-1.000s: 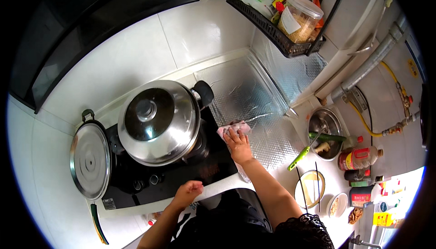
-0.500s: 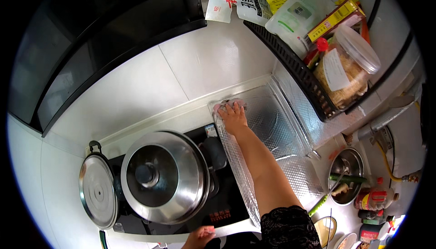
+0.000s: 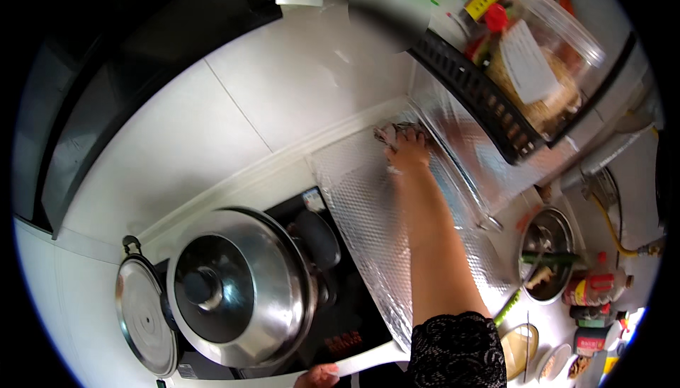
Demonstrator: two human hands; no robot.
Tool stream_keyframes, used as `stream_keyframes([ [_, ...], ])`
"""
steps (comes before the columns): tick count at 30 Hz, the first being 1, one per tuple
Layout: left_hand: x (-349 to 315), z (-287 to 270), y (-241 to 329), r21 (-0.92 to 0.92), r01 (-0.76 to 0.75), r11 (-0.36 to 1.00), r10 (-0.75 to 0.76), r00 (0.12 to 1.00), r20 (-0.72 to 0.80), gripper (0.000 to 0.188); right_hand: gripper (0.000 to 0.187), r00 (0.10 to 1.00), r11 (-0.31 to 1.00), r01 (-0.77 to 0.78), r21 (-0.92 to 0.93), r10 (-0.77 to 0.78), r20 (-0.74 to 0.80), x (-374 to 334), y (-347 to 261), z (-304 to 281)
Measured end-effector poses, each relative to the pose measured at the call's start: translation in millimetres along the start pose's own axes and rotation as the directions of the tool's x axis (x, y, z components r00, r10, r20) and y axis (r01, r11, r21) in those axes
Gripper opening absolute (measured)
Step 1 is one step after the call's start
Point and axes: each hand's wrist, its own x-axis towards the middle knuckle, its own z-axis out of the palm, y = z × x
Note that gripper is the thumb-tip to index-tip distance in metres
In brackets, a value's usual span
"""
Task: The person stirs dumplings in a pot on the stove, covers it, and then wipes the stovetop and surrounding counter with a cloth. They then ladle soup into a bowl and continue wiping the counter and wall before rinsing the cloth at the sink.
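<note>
My right hand (image 3: 409, 151) is pressed down on a crumpled pinkish-grey cloth (image 3: 387, 135), its fingers bent over it. The cloth lies on a silver foil mat (image 3: 361, 197) at the far back corner of the counter, close to the tiled wall. The mat's quilted surface is shiny and a little creased. My left hand (image 3: 317, 376) is at the counter's front edge, below the cooktop. Only part of it shows at the lower rim, and its finger position is unclear. Nothing can be seen in it.
A lidded steel wok (image 3: 244, 289) stands on the black cooktop (image 3: 347, 317); a lidded pan (image 3: 146, 317) is left of it. Above the mat hangs a black rack (image 3: 474, 90) holding a jar (image 3: 538, 69) and packets. A steel bowl (image 3: 545, 229) with vegetables and several bottles (image 3: 598, 289) line the right.
My right hand has slid the cloth along the foil mat, rightward and toward the back corner. The view has shifted, and my left hand stays by the counter's front edge.
</note>
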Motion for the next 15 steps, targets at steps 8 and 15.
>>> stream_keyframes([
  [8,67,28,31,-0.344,-0.204,0.917,0.278,0.944,0.18,0.044,0.062,0.967,0.998,-0.051,0.033,0.057,-0.248,-188,1,19],
  [15,96,53,59,0.208,-0.689,0.695,0.657,0.725,0.206,0.049,0.043,0.939,0.998,-0.007,0.07,0.031,-0.344,-391,22,32],
])
